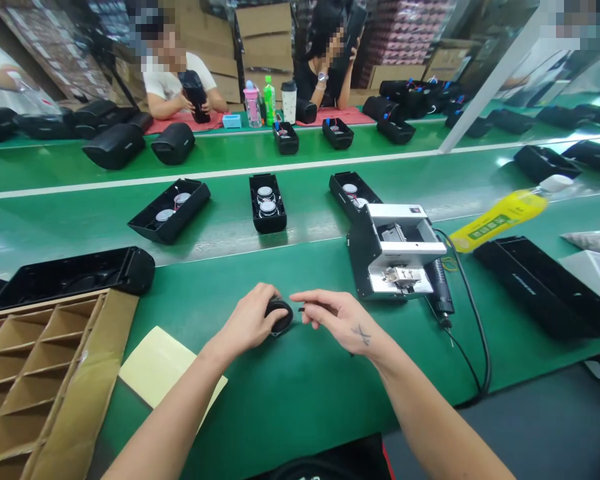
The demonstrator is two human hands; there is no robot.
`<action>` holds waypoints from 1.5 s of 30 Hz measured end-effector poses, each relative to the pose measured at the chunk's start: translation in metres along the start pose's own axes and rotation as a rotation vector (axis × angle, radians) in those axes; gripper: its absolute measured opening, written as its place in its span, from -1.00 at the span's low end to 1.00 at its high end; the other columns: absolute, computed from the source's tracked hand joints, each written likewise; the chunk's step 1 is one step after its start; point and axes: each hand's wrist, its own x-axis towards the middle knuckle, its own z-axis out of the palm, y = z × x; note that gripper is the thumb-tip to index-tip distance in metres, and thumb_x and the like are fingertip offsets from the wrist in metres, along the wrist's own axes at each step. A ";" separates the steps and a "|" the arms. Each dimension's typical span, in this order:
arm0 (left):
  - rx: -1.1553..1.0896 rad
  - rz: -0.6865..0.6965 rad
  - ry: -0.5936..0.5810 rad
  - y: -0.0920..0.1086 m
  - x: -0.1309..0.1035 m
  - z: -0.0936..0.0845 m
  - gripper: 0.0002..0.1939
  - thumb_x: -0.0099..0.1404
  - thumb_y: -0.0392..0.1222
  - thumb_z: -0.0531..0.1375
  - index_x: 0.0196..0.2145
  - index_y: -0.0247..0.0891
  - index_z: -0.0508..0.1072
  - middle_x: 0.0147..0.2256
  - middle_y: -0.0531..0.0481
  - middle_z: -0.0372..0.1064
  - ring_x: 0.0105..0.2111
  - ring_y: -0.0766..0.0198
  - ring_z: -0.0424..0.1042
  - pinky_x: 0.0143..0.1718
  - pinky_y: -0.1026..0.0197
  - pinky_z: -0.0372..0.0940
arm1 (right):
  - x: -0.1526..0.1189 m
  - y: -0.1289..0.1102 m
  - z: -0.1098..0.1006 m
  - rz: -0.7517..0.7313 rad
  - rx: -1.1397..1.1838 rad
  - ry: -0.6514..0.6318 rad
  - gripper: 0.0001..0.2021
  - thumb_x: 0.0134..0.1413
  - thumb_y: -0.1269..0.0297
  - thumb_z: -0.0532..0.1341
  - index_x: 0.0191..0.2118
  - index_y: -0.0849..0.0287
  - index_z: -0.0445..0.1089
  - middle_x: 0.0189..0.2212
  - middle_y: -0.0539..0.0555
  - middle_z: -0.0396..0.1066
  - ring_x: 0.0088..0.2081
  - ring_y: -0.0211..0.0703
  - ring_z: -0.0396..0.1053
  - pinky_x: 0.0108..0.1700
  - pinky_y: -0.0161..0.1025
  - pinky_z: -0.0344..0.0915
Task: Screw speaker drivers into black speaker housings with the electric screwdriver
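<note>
My left hand is closed around a round black speaker driver low over the green bench, its thumb across the dark face. Just to the right, my right hand pinches a small dark piece between thumb and fingertips; what it is cannot be made out. The two hands are close but apart. A pad of yellow paper lies under my left forearm. Beyond my right hand stands a silver and black screw feeder, with a black electric screwdriver lying along its right side.
Black speaker housings with round drivers inside sit on the green conveyor. A cardboard divider box is at left, below a long black housing. At right are a yellow bottle, another housing and a cable. People sit opposite.
</note>
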 end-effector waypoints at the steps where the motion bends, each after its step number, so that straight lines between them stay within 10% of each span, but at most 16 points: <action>1: -0.040 -0.026 0.022 0.001 -0.008 0.001 -0.84 0.37 -0.10 0.18 -0.14 -0.14 0.47 -0.17 -0.06 0.52 -0.16 0.07 0.50 -0.08 0.06 0.36 | 0.003 0.000 0.000 0.004 -0.036 -0.002 -0.73 0.37 0.25 0.20 0.04 0.17 0.58 -0.32 0.04 0.57 -0.33 -0.25 0.44 -0.18 -0.26 0.39; 6: -0.271 -0.171 0.089 0.011 -0.048 0.003 -0.77 0.40 0.01 0.16 -0.08 -0.13 0.43 -0.24 0.01 0.57 -0.28 0.15 0.54 -0.26 0.15 0.41 | 0.019 -0.008 0.003 -0.019 -0.161 -0.049 -0.84 0.32 0.27 0.25 -0.23 0.17 0.58 -0.32 0.04 0.60 -0.28 -0.19 0.46 -0.20 -0.27 0.33; 15: -0.589 -0.344 0.033 0.030 -0.090 0.004 -0.64 0.35 0.12 0.22 -0.09 -0.17 0.55 -0.31 0.01 0.55 -0.48 0.24 0.47 -0.56 0.26 0.39 | 0.017 -0.012 0.018 -0.165 -0.202 -0.220 -0.82 0.40 0.27 0.24 -0.07 0.10 0.62 -0.27 0.02 0.57 -0.31 -0.25 0.44 -0.22 -0.30 0.33; 23: -0.550 -0.303 -0.046 0.033 -0.094 0.006 -0.72 0.43 0.01 0.18 -0.05 -0.13 0.58 -0.20 0.02 0.58 -0.23 0.18 0.52 -0.27 0.22 0.43 | 0.012 -0.007 0.028 -0.054 -0.117 -0.230 -0.91 0.27 0.30 0.33 -0.27 0.16 0.57 -0.39 -0.03 0.56 -0.39 -0.30 0.42 -0.30 -0.34 0.32; 45: -0.566 -0.362 -0.153 0.050 -0.093 -0.002 -0.68 0.49 0.09 0.08 -0.19 -0.20 0.46 -0.28 0.00 0.48 -0.36 0.21 0.42 -0.37 0.22 0.35 | 0.011 -0.006 0.035 -0.006 -0.106 -0.177 -0.91 0.25 0.33 0.32 -0.29 0.18 0.57 -0.40 -0.03 0.58 -0.37 -0.28 0.48 -0.29 -0.34 0.39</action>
